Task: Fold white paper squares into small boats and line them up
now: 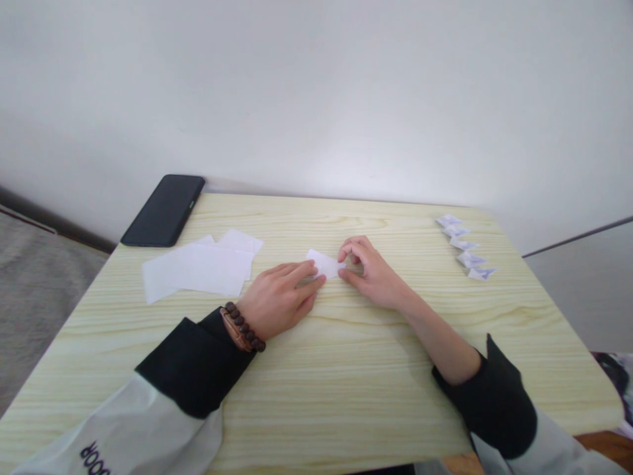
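Note:
A small folded piece of white paper point(325, 265) lies on the table between my hands. My left hand point(277, 297), with a beaded bracelet at its wrist, holds the paper's left end down with its fingertips and thumb. At the right end, my right hand point(364, 269) pinches the pointed tip between thumb and index finger. The fingertips hide parts of both ends. Left of my left hand, several white paper sheets point(198, 267) overlap on the table.
Several small folded paper boats point(467, 244) stand in a row at the table's right. A black smartphone point(165, 210) lies at the far left corner. The wood-grain table point(336, 396) meets a white wall point(316, 99) at its back edge.

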`<state>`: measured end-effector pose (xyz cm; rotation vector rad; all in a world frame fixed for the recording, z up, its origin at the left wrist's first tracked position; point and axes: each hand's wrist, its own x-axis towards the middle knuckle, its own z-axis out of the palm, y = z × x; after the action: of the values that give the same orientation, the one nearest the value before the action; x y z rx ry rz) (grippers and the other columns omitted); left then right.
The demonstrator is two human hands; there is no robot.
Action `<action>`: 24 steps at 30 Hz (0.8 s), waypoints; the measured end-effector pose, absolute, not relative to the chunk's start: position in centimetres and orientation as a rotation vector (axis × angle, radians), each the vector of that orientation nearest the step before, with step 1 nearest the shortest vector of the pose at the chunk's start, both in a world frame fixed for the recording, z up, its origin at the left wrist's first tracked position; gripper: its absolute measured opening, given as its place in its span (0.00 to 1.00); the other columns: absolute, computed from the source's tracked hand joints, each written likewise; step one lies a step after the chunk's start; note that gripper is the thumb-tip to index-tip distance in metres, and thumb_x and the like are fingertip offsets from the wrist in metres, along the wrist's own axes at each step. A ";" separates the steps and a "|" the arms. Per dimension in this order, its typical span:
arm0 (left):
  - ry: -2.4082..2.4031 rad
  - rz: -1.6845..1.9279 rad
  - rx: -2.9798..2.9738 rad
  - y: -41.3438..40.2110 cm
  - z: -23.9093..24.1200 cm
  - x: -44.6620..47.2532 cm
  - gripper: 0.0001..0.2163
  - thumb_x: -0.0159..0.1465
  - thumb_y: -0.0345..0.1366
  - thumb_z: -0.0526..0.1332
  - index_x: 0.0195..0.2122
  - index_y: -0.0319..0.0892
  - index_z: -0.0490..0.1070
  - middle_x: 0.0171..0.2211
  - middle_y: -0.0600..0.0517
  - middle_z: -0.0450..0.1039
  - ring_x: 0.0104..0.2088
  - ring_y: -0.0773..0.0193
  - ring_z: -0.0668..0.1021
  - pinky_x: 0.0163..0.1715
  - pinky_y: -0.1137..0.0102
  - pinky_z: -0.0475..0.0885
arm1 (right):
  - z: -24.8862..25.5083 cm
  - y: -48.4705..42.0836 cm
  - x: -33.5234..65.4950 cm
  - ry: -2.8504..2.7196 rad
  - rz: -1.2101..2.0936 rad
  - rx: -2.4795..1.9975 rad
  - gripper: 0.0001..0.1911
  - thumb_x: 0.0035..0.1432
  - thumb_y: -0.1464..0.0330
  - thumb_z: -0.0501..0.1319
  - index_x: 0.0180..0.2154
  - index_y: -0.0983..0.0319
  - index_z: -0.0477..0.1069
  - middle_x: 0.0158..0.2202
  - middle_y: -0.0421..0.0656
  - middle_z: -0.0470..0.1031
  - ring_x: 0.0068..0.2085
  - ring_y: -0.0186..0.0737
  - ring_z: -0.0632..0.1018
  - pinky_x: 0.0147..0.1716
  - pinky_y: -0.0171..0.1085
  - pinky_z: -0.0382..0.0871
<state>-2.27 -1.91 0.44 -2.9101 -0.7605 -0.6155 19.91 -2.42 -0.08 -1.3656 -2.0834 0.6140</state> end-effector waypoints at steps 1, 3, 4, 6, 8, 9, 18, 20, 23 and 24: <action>-0.759 -0.618 -2.906 -1.9 0.4 -2.3 0.13 0.63 0.32 0.53 0.45 0.41 0.73 0.44 0.46 0.73 0.42 0.59 0.77 0.42 0.63 0.75 | 0.0 -2.4 20.0 -2.077 0.639 -1.358 0.07 0.54 0.72 0.57 0.38 0.59 0.64 0.43 0.44 0.65 0.41 0.39 0.69 0.42 0.40 0.66; -0.755 -0.618 -2.899 -1.9 0.4 -2.3 0.12 0.63 0.32 0.53 0.44 0.41 0.73 0.44 0.46 0.73 0.42 0.58 0.77 0.42 0.63 0.75 | 0.0 -2.4 20.2 -2.067 0.674 -1.350 0.08 0.54 0.73 0.56 0.38 0.59 0.64 0.43 0.44 0.64 0.39 0.37 0.68 0.42 0.40 0.66; -0.753 -0.616 -2.898 -1.9 0.4 -2.3 0.12 0.63 0.32 0.53 0.44 0.41 0.73 0.44 0.46 0.73 0.42 0.59 0.77 0.42 0.64 0.75 | 0.0 -2.4 20.2 -2.064 0.682 -1.349 0.08 0.54 0.74 0.56 0.38 0.59 0.64 0.43 0.44 0.64 0.38 0.37 0.68 0.41 0.39 0.66; -0.751 -0.610 -2.899 -1.9 0.5 -2.3 0.12 0.63 0.32 0.53 0.44 0.41 0.73 0.44 0.46 0.73 0.42 0.59 0.77 0.42 0.64 0.75 | -0.2 -2.4 20.0 -2.060 0.658 -1.365 0.07 0.54 0.72 0.56 0.37 0.59 0.64 0.42 0.44 0.64 0.37 0.37 0.68 0.40 0.39 0.66; -0.763 -0.604 -2.901 -1.9 0.5 -2.3 0.12 0.63 0.32 0.53 0.44 0.41 0.73 0.43 0.46 0.73 0.42 0.59 0.77 0.42 0.64 0.75 | -0.4 -2.5 19.6 -2.058 0.576 -1.396 0.07 0.54 0.68 0.59 0.36 0.59 0.64 0.41 0.44 0.65 0.39 0.39 0.69 0.40 0.40 0.66; -0.770 -0.601 -2.901 -2.0 0.5 -2.3 0.12 0.63 0.32 0.53 0.44 0.42 0.73 0.43 0.46 0.73 0.42 0.59 0.77 0.42 0.64 0.75 | -0.5 -2.5 19.4 -2.064 0.525 -1.411 0.08 0.53 0.66 0.60 0.36 0.59 0.64 0.41 0.44 0.65 0.41 0.41 0.69 0.41 0.41 0.66; -0.777 -0.618 -2.884 -1.9 0.3 -2.3 0.12 0.62 0.32 0.54 0.44 0.42 0.73 0.44 0.47 0.73 0.42 0.58 0.77 0.41 0.64 0.75 | -0.4 -2.5 19.7 -2.089 0.554 -1.384 0.07 0.54 0.73 0.56 0.37 0.59 0.64 0.41 0.44 0.65 0.38 0.38 0.70 0.39 0.39 0.65; -0.779 -0.619 -2.879 -2.0 0.4 -2.2 0.12 0.62 0.32 0.54 0.44 0.42 0.73 0.43 0.47 0.73 0.41 0.58 0.77 0.40 0.64 0.75 | -0.5 -2.5 19.6 -2.097 0.514 -1.392 0.06 0.54 0.70 0.58 0.37 0.59 0.64 0.41 0.44 0.65 0.40 0.39 0.69 0.40 0.40 0.65; -0.788 -0.614 -2.882 -2.0 0.5 -2.1 0.12 0.62 0.32 0.53 0.43 0.42 0.73 0.43 0.46 0.73 0.41 0.59 0.77 0.40 0.64 0.75 | -0.6 -2.7 19.2 -2.112 0.433 -1.418 0.09 0.53 0.64 0.61 0.37 0.59 0.65 0.40 0.45 0.66 0.44 0.43 0.69 0.43 0.42 0.64; -0.791 -0.612 -2.885 -2.0 0.6 -2.1 0.12 0.62 0.32 0.53 0.43 0.42 0.73 0.43 0.46 0.73 0.41 0.59 0.77 0.41 0.64 0.75 | -0.6 -2.7 19.1 -2.116 0.419 -1.424 0.10 0.53 0.64 0.61 0.37 0.59 0.65 0.40 0.44 0.66 0.45 0.43 0.68 0.44 0.43 0.63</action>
<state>-2.12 -2.00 0.56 -2.8846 -0.7912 -0.6117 19.12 -2.73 -0.60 -1.4244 -2.1164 0.4188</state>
